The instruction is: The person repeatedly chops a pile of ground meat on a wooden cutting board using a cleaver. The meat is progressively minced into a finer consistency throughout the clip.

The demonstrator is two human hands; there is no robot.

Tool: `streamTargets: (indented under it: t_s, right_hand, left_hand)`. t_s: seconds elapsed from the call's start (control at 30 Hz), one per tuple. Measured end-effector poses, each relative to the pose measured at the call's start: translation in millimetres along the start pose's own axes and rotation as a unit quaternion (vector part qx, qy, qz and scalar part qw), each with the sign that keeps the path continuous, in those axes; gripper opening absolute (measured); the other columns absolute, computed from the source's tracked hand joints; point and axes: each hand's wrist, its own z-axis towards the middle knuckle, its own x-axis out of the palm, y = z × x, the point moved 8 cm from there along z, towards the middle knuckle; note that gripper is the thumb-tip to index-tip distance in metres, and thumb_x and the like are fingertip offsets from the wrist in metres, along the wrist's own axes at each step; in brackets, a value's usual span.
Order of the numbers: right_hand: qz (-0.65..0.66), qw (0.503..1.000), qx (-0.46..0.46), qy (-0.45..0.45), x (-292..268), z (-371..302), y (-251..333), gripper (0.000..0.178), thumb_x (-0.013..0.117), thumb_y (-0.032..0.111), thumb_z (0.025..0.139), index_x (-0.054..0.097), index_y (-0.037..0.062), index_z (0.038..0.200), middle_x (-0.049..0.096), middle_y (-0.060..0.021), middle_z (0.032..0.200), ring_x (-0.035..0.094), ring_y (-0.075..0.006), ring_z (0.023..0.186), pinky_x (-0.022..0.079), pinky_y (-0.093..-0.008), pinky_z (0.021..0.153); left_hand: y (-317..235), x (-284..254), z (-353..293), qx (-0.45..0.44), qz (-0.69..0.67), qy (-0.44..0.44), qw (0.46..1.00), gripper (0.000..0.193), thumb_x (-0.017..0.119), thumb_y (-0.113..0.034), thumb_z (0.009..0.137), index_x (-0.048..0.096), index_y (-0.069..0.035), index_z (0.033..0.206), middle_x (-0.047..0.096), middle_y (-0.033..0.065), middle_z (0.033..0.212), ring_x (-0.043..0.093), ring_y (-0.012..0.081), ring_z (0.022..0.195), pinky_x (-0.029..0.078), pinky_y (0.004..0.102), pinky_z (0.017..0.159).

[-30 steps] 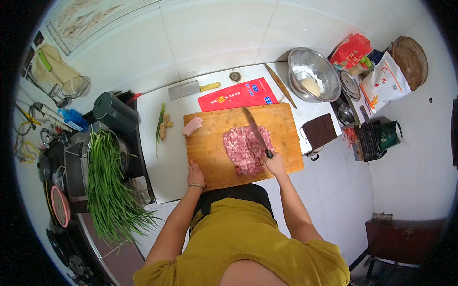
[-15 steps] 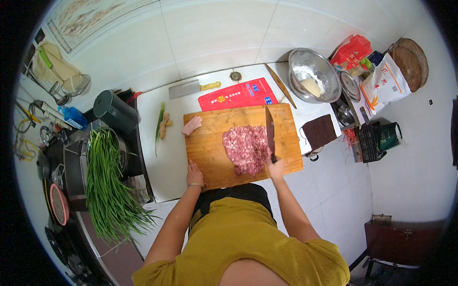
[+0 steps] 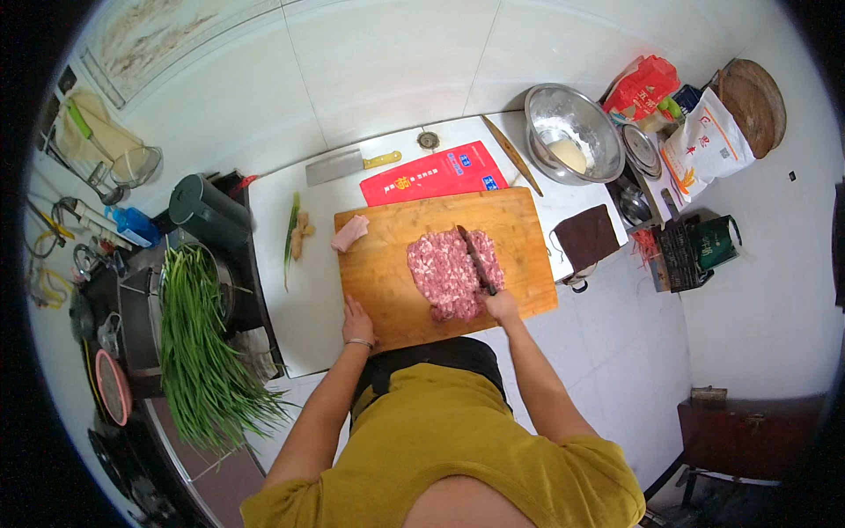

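"Left of centre first: what's there?"

"My left hand, fingers stretched flat on the lower-left corner of the cutting board."

"And the right?"

"My right hand, wrapped round the knife, blade across the minced meat, mid-frame! Chopping, I'd judge; the next stroke wants a lift and a steady board."

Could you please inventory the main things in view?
Cutting board: one, brown, centre
Minced meat: one heap, pink, on board
Knife: one, dark, over meat
Meat piece: one, pink, board's upper left corner
Cleaver: one, silver, behind board
Packet: one, red, behind board
Bowl: one, silver, upper right
Dough: one, cream, in bowl
Canister: one, dark, upper left
Leafy greens: one bunch, green, far left
Left hand: one, bare, on board
Right hand: one, bare, gripping knife
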Motion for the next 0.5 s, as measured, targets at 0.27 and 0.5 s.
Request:
streamTargets:
  t_s: [0.27, 0.5]
  right_hand:
    - [0.161, 0.987, 0.026, 0.011, -49.3, -17.2, 9.2, 0.038, 0.059, 0.033, 0.066, 0.059, -0.0055, 0.067, 0.058, -0.0212, 0.061, 0.060, -0.0337, 0.063, 0.047, -0.0400, 0.057]
    - [0.127, 0.990, -0.009, 0.058, -46.8, 7.9, -14.0, 0.032, 0.058, 0.026, 0.068, 0.054, -0.0045, 0.061, 0.050, -0.0125, 0.045, 0.051, -0.0224, 0.040, 0.041, -0.0361, 0.042]
  left_hand:
    - [-6.1, -16.9, -11.6, -0.005, 0.003, 0.017, 1.000, 0.110, 0.081, -0.028, 0.050, 0.014, 0.008, 0.130, 0.004, 0.0219, 0.139, 0.017, 0.0318, 0.126, 0.030, 0.0294, 0.100]
    - [-3.0, -10.9, -5.8, 0.000, -0.003, -0.026, 1.000, 0.112, 0.081, -0.030, 0.048, 0.016, 0.008, 0.130, 0.005, 0.0218, 0.139, 0.021, 0.0322, 0.124, 0.033, 0.0301, 0.097]
